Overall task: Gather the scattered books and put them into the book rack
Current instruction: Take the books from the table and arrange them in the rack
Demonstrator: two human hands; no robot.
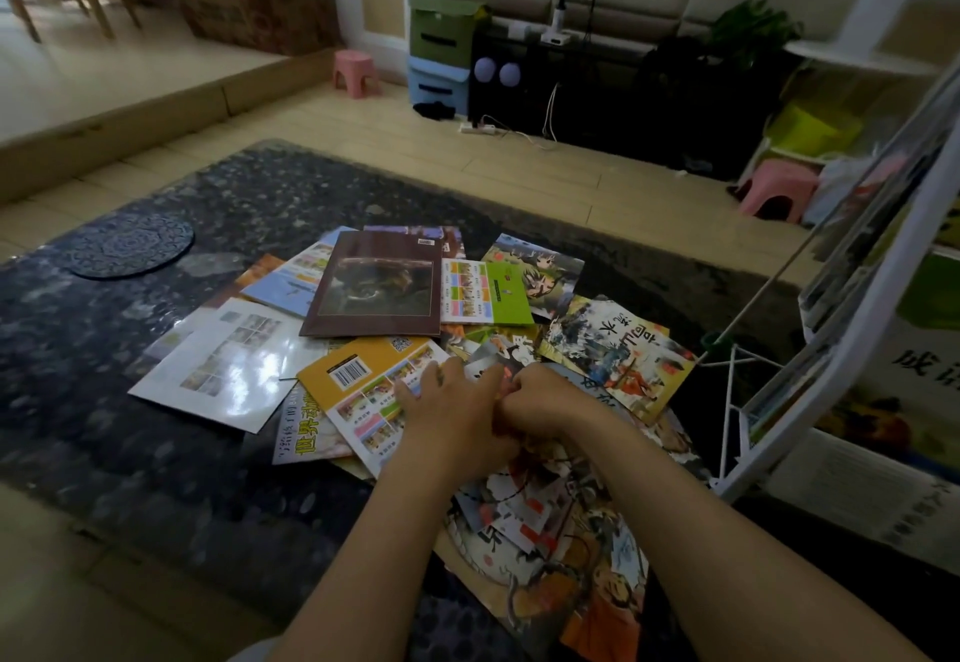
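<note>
Several thin picture books lie scattered on a dark table (104, 365): a brown book (374, 287) on top at the back, a yellow book (358, 386), a white glossy book (223, 360) at the left, a green-and-white book (485, 292), and a painted-cover book (618, 344) at the right. My left hand (452, 401) rests with spread fingers on the yellow book's right edge. My right hand (540, 396) is curled beside it, pinching a small illustrated book (493, 357) in the middle of the pile. The white book rack (831, 349) stands at the right with books in it.
A dark round mat (130, 245) lies on the table's far left. Beyond the table are two pink stools (353, 71) (779, 188), green and blue storage boxes (441, 53), a black cabinet (597, 89) with cables, and a power strip (478, 129) on the wooden floor.
</note>
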